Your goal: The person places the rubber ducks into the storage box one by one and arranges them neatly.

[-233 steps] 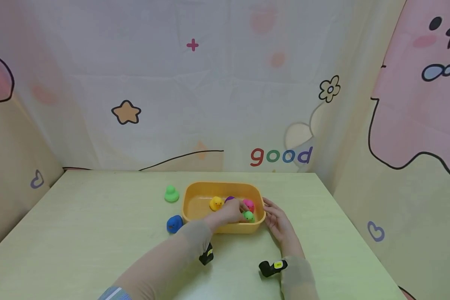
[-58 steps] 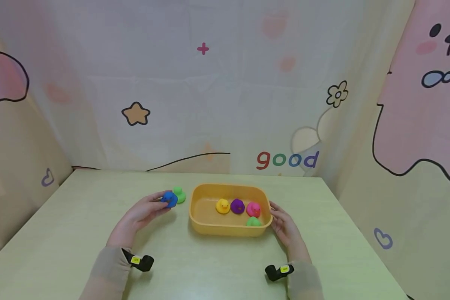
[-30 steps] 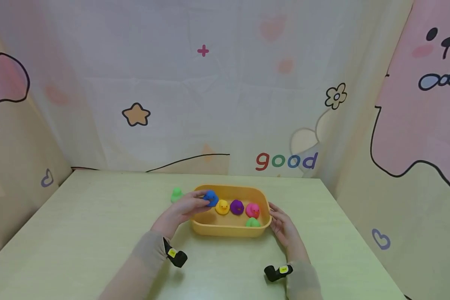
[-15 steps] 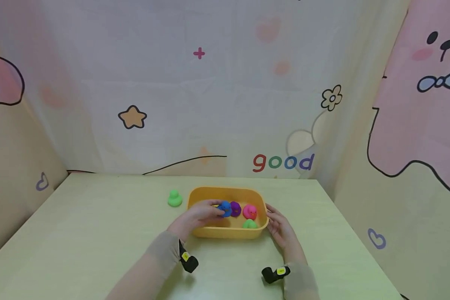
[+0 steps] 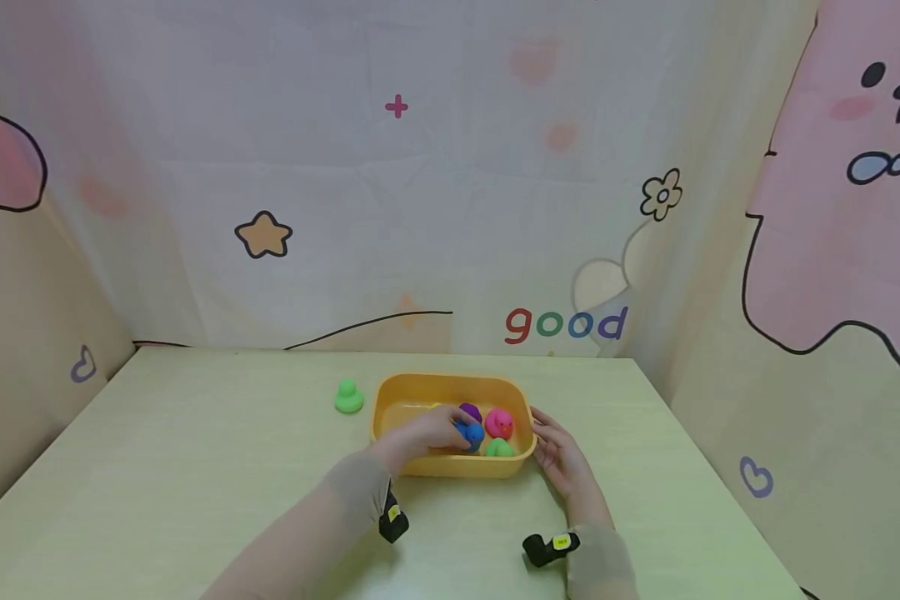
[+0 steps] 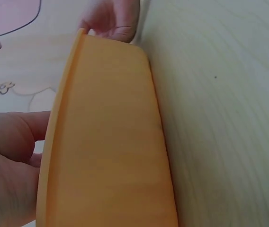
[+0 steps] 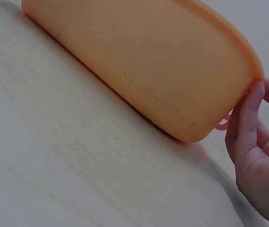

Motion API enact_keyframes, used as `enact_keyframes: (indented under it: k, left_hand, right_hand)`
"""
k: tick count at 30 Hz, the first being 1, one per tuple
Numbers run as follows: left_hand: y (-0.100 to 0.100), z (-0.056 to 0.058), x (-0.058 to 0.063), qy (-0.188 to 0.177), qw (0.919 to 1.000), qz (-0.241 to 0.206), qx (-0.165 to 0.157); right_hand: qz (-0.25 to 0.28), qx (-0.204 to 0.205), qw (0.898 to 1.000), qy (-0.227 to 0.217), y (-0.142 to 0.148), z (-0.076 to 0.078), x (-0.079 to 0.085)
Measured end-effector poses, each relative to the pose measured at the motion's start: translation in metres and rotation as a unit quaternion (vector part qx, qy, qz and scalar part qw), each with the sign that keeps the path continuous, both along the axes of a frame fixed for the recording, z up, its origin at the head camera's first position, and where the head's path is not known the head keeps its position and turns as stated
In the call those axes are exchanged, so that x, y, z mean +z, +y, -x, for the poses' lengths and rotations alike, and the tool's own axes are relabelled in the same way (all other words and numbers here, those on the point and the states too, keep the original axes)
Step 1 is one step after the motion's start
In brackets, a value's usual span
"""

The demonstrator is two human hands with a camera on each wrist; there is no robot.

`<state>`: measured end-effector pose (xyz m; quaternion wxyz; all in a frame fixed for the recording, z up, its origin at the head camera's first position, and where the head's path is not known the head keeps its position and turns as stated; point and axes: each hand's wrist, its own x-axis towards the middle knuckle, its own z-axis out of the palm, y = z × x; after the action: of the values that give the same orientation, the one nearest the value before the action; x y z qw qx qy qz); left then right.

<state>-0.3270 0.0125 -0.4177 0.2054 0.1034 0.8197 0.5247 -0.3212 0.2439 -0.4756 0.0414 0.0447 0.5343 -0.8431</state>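
A blue toy duck (image 5: 473, 436) is held low inside the yellow-orange plastic tub (image 5: 457, 468) by my left hand (image 5: 423, 432), with fingers and thumb around it. In the left wrist view the tub wall (image 6: 106, 132) hides the duck and the fingertips of the left hand (image 6: 9, 161). My right hand (image 5: 562, 457) rests against the tub's right end. The right wrist view shows fairly straight fingers of the right hand (image 7: 262, 156) touching the outer wall near the rim. Purple (image 5: 471, 411), pink (image 5: 499, 423) and green (image 5: 499, 448) ducks sit in the tub. A yellow duck is almost wholly hidden.
Another green duck (image 5: 348, 397) stands on the pale wooden table (image 5: 195, 467), left of the tub. A printed curtain (image 5: 330, 200) hangs behind the table and along both sides. Each wrist carries a small black camera, such as the right wrist camera (image 5: 551, 550).
My left hand picked up the blue duck left of the tub, carried it right over the rim and lowered it among the others. The right hand stays at the tub's end.
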Motion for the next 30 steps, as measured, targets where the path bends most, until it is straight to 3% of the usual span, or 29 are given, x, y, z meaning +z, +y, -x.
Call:
enact_keyframes:
  k: [11,30]
  left_hand:
    - [0.012,-0.001,-0.007,0.073,0.9899,0.109,-0.055]
    - [0.01,-0.004,-0.003,0.135,0.9769,0.152,-0.065]
  right_hand:
    - [0.0,0.006,1.0,-0.018,0.001,-0.001,0.001]
    - [0.016,0.011,1.0,-0.011,0.002,0.001,0.0]
